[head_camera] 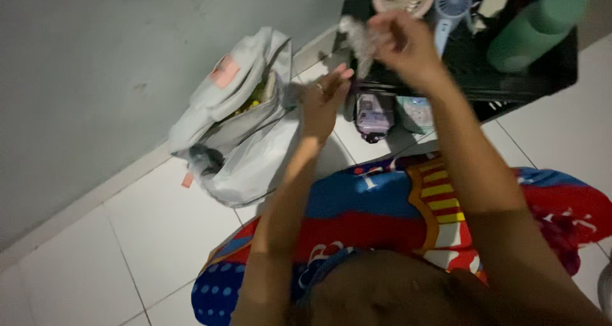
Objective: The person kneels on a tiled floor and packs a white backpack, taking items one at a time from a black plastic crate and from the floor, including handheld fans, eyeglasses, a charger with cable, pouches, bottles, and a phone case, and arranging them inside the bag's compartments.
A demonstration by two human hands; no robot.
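A small crumpled clear plastic wrapper [360, 40], greyish and blurred, hangs pinched at its top above the white floor, dangling in front of the black shelf's edge, just beside the open grey bag.

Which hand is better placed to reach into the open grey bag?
Left, probably. The left hand is open and free, right beside the grey bag and its opening. The right hand is raised further away, gripping a crumpled wrapper.
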